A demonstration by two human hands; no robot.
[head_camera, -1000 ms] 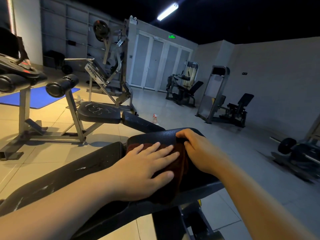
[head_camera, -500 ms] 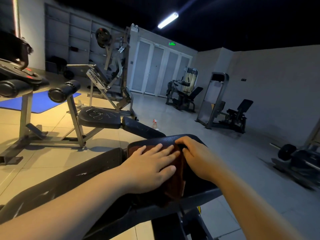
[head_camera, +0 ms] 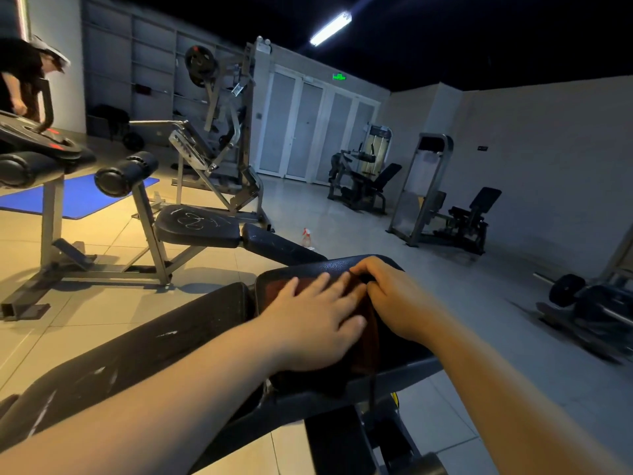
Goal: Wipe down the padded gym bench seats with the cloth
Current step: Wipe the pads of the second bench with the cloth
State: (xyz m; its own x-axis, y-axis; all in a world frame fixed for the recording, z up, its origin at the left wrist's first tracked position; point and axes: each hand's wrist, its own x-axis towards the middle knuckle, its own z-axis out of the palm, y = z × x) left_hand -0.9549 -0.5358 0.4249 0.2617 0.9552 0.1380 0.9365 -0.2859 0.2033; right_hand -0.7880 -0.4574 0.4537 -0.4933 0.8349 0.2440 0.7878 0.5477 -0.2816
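Dim gym: my flat left hand [head_camera: 315, 323] presses the cloth [head_camera: 369, 341] onto the bench seat [head_camera: 327, 265]; my right hand [head_camera: 399, 299] pinches it. Spray bottle [head_camera: 307, 237] mid-frame.

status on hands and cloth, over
Left hand flat, pressing dark red cloth on black padded bench seat. Right hand curled at cloth's edge, grip unclear. Nothing in the way.

The black padded bench seat [head_camera: 318, 266] carries a dark reddish cloth [head_camera: 279, 286] laid flat on top, its near edge seemingly draping over the front; a scuffed back pad [head_camera: 137, 354] adjoins it.
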